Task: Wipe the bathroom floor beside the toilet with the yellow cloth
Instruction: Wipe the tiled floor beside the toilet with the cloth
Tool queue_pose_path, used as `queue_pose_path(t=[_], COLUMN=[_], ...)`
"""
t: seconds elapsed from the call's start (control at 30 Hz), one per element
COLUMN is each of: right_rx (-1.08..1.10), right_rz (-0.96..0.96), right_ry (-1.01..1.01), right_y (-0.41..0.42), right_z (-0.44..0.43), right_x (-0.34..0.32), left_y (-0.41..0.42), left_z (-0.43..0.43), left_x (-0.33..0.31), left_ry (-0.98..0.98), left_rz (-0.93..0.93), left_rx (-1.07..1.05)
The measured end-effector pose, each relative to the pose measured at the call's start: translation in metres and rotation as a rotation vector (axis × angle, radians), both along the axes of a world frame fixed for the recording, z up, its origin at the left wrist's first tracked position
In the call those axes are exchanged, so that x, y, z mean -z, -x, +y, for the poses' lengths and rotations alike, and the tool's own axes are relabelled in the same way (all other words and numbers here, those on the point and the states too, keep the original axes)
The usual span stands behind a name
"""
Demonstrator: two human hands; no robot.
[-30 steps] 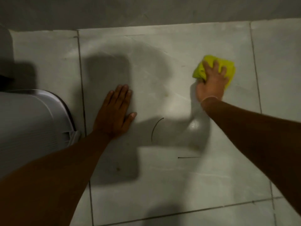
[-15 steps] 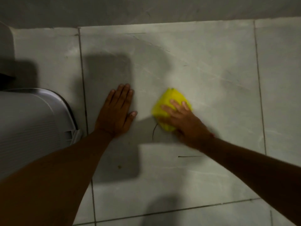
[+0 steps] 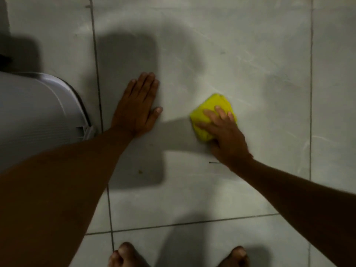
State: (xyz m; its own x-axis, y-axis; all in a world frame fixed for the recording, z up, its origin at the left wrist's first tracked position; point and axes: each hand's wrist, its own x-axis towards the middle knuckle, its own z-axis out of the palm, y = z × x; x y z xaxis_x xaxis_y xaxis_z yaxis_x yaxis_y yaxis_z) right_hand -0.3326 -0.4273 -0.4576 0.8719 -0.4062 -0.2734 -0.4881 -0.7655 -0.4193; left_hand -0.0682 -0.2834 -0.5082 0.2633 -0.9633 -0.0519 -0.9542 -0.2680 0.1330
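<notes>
A bunched yellow cloth lies on the pale grey tiled floor, right of centre. My right hand presses down on the cloth, fingers spread over its near side. My left hand rests flat on the same tile, palm down, fingers together and pointing away, holding nothing. The white toilet fills the left edge, just left of my left hand.
Dark grout lines run between the large tiles. A thin dark hair lies on the floor near my right wrist, and a small brown speck sits nearer me. My bare toes show at the bottom edge.
My right hand swept the cloth from the far right of the tile towards the middle, close to my left hand. The view tipped down, bringing my toes into sight. My left hand stayed planted.
</notes>
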Motion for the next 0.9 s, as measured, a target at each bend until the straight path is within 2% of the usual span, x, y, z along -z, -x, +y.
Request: queue_pose_path(t=[0.07,0.1,0.2,0.23,0.3,0.37,0.43,0.47,0.5,0.6,0.63,0.67,0.8,0.83,0.9], right_rx=[0.162,0.104,-0.387,-0.444,-0.339,-0.06,0.167,0.199,0.141,-0.311,-0.393,-0.377,0.05,0.057,-0.189], right_rz=[-0.012,-0.024,-0.015,-0.016,-0.025,0.013,0.056,0.053,0.028,-0.036,-0.055,-0.066,0.011,0.013,0.005], right_ry=[-0.017,-0.002,-0.006,-0.029,0.019,0.032,0.001,-0.025,-0.062,-0.12,-0.119,-0.113,-0.064,-0.082,-0.116], right_y=[-0.034,-0.039,0.004,0.022,0.033,0.013,-0.019,-0.03,-0.034,0.002,0.018,0.027,-0.019,-0.034,-0.036], right_z=[0.016,0.033,0.074,0.073,0.065,0.074,0.109,0.13,0.149,0.169,0.162,0.153,0.158,0.173,0.201], right_x=[0.001,0.003,0.004,0.002,0.006,0.005,0.001,-0.002,-0.004,-0.003,-0.001,0.002,0.0,-0.003,-0.004], left_y=[0.0,-0.001,0.001,0.0,0.0,0.001,0.0,0.0,0.0,0.001,0.001,0.001,0.0,0.002,0.004], left_z=[0.001,0.002,0.0,0.0,0.002,0.001,0.0,0.001,0.001,-0.001,0.0,0.001,0.001,0.002,0.0], left_x=[0.001,0.0,-0.002,-0.003,-0.003,-0.002,-0.003,-0.003,-0.004,-0.006,-0.005,-0.005,-0.005,-0.005,-0.006], left_ry=[0.006,0.002,-0.008,-0.009,-0.01,-0.01,-0.019,-0.027,-0.029,-0.027,-0.032,-0.036,-0.04,-0.046,-0.042], left_rz=[-0.005,-0.003,0.022,0.026,0.02,0.014,0.024,0.032,0.034,0.043,0.048,0.045,0.045,0.048,0.037], left_rx=[0.0,-0.003,0.007,0.005,-0.004,0.002,0.006,0.006,0.004,0.005,0.004,0.001,0.0,0.0,0.002])
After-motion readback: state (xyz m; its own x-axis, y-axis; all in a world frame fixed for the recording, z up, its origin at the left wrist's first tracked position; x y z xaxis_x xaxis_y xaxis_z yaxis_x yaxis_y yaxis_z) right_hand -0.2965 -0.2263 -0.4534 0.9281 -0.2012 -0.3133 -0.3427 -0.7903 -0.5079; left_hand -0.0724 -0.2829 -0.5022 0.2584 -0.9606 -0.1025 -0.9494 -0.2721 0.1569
